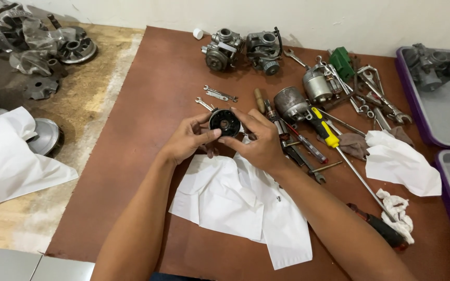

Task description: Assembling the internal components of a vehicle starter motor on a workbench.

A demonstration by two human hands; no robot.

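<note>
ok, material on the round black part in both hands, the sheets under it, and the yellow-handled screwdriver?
Round black part: looks like dark metal, dull finish, with a paler hub at its centre; plastic can't be ruled out. White sheets: paper or thin cloth, matte, creased with folded edges. Yellow-handled screwdriver: glossy yellow and black plastic handle, bright steel-looking shaft. Left hand and right hand both pinch the part.

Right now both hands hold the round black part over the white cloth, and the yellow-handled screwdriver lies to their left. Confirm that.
Not quite. The head view shows the left hand and right hand holding the round black part over the white cloth, but the yellow-handled screwdriver lies to their right.
</note>
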